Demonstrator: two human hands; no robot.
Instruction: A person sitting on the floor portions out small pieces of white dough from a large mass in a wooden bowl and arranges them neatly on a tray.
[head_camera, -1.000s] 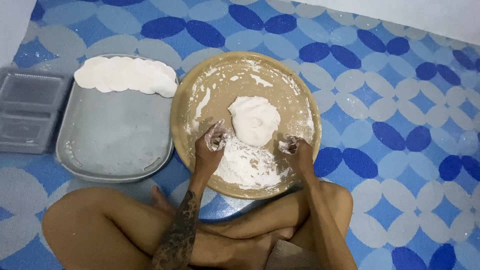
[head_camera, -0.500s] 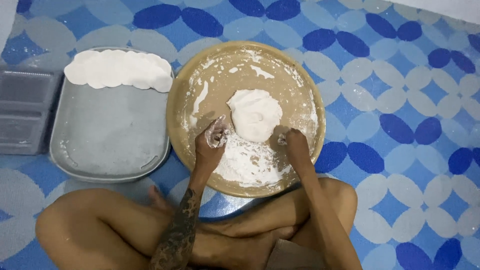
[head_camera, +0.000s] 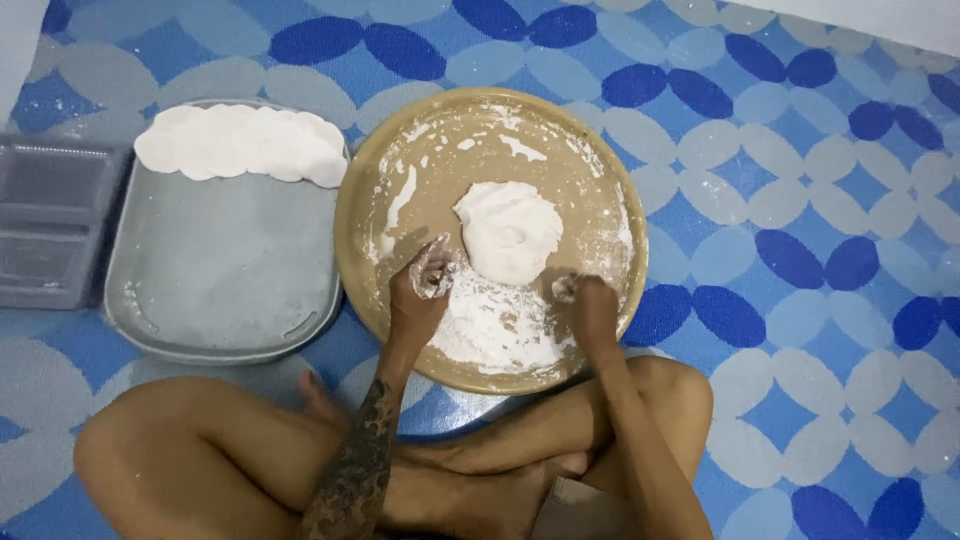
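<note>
On the round tray (head_camera: 610, 180), my floury left hand (head_camera: 422, 290) and right hand (head_camera: 590, 305) rest with fingers curled empty beside the flattened dough (head_camera: 508, 230).

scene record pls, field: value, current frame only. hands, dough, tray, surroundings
left hand: floured, fingers curled, over the board, just left of the dough
right hand: floured, low on the board, right of the dough
dough: white flattened lump, mid-board
round board: tan, rimmed, flour-dusted, thickest near the hands
grey tray: left of the board, row of overlapping flat white discs at its far end
grey container: far left
floor mat: blue patterned
person: seated cross-legged
</note>
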